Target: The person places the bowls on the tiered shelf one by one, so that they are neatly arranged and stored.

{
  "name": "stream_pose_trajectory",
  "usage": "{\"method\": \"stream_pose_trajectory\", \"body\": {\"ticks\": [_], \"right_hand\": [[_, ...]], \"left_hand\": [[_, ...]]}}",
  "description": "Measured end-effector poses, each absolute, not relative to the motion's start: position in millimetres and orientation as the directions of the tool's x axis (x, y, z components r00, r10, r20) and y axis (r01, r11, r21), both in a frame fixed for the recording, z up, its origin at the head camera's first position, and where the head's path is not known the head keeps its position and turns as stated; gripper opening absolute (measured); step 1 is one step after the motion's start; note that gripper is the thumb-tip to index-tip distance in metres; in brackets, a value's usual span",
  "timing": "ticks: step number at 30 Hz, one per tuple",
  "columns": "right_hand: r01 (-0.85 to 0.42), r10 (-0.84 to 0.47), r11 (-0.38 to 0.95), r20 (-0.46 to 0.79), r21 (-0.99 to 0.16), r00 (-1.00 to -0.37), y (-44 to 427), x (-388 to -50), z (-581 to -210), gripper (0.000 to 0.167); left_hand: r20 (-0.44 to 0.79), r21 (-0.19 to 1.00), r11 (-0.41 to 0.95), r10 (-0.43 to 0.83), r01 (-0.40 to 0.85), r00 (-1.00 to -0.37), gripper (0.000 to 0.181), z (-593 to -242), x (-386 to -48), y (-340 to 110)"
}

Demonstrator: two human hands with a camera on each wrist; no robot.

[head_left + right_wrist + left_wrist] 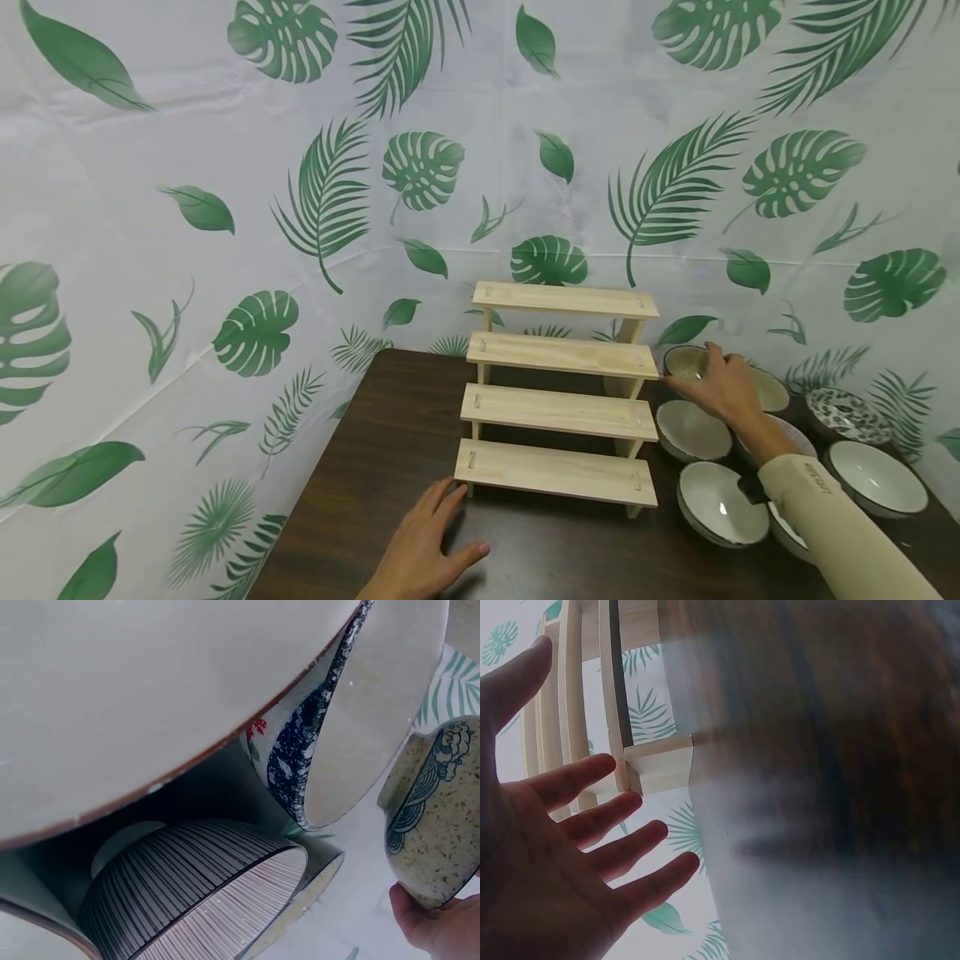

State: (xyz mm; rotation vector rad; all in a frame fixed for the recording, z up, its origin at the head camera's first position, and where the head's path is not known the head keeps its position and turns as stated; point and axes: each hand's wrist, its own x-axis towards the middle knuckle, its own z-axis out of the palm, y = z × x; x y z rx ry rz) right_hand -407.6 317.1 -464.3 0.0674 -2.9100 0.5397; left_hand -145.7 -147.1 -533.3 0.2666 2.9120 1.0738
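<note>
Dark brown table (405,417) bears four-tier rack (558,412); bowls (723,504) beside, some perhaps stacked.

The right arm wears a long sleeve (847,525) in pale cream, plain and smooth-looking, with a few soft creases. A short line of small dark capital letters (817,477) is printed close to the cuff (780,468); they are too small to read with certainty. The cuff ends above the wrist and leaves a stretch of forearm (767,440) bare. A small black block (752,490) with angular edges juts out beside the cuff, its finer details too small to tell. The right hand (723,392) is bare. The left hand (420,546) is bare too, with slender fingers (660,881) that taper to rounded tips and a longish thumb (525,675).
</note>
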Motion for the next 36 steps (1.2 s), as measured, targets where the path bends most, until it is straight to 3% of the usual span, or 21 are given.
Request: {"method": "stream_pose_trajectory", "body": {"ticks": [36], "right_hand": [[-0.111, -0.016, 0.929, 0.262, -0.352, -0.965, 306, -375, -439, 0.118]], "left_hand": [[0.055, 0.651, 0.741, 0.17, 0.164, -0.984, 0.084, -535, -134, -148]]}}
